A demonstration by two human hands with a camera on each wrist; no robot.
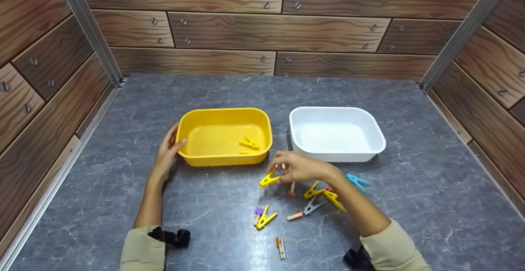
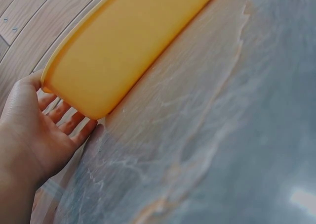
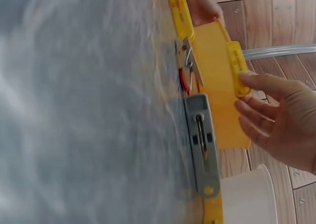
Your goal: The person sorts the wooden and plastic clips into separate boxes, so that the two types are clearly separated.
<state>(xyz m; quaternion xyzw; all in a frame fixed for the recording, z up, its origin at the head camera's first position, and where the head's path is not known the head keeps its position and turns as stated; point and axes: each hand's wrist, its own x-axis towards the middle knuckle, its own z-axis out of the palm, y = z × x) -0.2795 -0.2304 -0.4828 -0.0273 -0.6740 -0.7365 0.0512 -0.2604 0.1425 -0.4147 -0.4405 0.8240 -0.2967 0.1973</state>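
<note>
My left hand holds the left end of a yellow plastic tub, thumb over the rim and fingers along the outside wall. Inside the tub, toward its right end, lie yellow clothespins. My right hand pinches another yellow clothespin between thumb and fingers, raised above the table just in front of the tub's right corner. Below and beside that hand lie several more pins: yellow ones, a grey one, a blue one and small wooden ones with coloured decorations. The forearm partly covers this group.
A white plastic tub with nothing in it stands to the right of the yellow one. Both rest on a grey marbled table. Wood-patterned panels enclose the back and sides, with metal posts at the corners.
</note>
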